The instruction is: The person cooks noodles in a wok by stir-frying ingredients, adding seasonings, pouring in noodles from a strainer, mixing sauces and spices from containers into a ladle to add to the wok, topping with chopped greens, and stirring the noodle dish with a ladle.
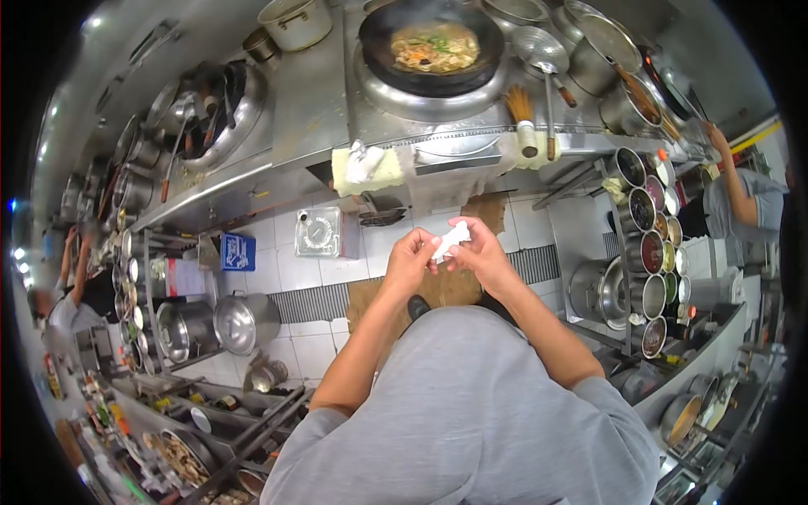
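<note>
In front of my body, above the floor, I hold a small white crumpled piece [451, 241] that looks like tissue or thin cloth. My left hand [411, 257] is closed on its left end with thumb and fingers. On the other end, the fingers of my right hand [478, 252] are also closed. Beyond the hands stands the stove front, with a pale folded cloth [389, 171] hanging over its edge. A wok [374, 57] on the burner holds steaming noodle-like food [434, 47] with green and orange bits.
A bamboo brush [526, 135] and a long-handled strainer [536, 46] lie right of the wok. Seasoning pots [653, 252] line the right rack. A square tin [320, 233] and a blue box [238, 252] stand on the floor. Other people work at far left [74, 290] and right [745, 198].
</note>
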`<action>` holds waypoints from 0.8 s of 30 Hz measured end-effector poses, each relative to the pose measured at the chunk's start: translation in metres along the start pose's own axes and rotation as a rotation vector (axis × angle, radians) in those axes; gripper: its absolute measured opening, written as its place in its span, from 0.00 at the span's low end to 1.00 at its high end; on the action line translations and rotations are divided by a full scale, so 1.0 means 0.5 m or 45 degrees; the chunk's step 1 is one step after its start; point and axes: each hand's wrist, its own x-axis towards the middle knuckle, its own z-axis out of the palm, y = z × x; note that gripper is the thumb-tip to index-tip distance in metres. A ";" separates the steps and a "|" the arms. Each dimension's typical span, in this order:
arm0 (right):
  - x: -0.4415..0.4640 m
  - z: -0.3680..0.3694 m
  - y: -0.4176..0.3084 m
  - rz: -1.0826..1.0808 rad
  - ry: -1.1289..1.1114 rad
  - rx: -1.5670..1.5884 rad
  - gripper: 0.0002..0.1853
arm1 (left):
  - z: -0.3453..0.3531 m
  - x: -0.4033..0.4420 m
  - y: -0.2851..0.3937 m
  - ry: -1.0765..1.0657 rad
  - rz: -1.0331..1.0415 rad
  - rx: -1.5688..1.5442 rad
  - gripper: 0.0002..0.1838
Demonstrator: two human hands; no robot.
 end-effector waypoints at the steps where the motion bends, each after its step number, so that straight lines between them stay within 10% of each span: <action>1: 0.013 0.010 0.006 0.018 -0.009 -0.004 0.17 | -0.016 0.002 0.001 0.015 -0.008 -0.011 0.09; 9: 0.135 -0.013 0.015 0.146 -0.065 -0.134 0.23 | -0.049 0.054 0.065 0.275 0.552 0.657 0.10; 14: 0.228 -0.042 -0.035 0.300 -0.409 0.335 0.23 | -0.069 0.122 0.071 0.032 0.098 0.453 0.12; 17: 0.287 -0.076 -0.069 0.287 -0.542 0.392 0.21 | -0.063 0.161 0.096 0.021 -0.123 -0.525 0.07; 24: 0.402 -0.132 -0.085 0.023 -0.567 -0.072 0.25 | -0.017 0.247 0.152 0.252 -0.054 -0.229 0.10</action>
